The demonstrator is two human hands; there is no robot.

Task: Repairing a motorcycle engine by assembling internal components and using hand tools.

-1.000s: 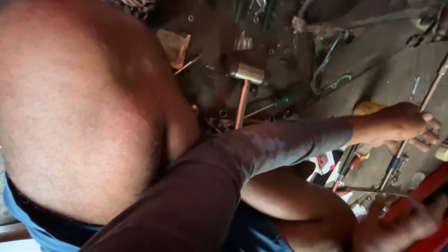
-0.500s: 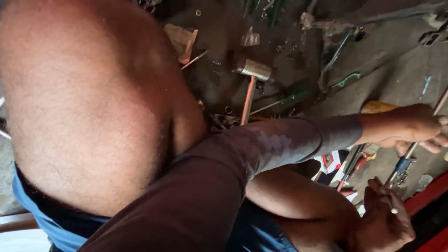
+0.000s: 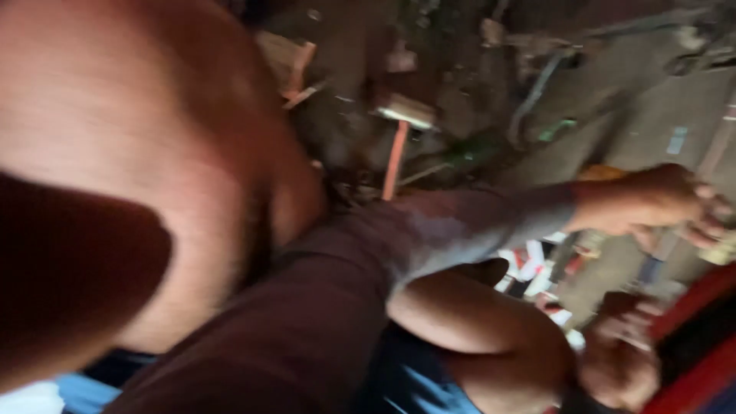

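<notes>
A thin, blurred metal rod (image 3: 709,165) slants upright, gripped at its middle.

Dim, blurred workshop floor (image 3: 644,100), grey and dusty. Hammer (image 3: 399,134) with orange handle lies on it as landmark. Scattered scrap and tools around hammer, green tool (image 3: 556,129) to its right. Red edge (image 3: 694,295) far lower right of hammer.

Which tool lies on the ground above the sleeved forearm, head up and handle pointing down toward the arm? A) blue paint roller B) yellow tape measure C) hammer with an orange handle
C: the hammer shows a pale metal head with an orange handle running down toward the sleeved forearm.
</notes>
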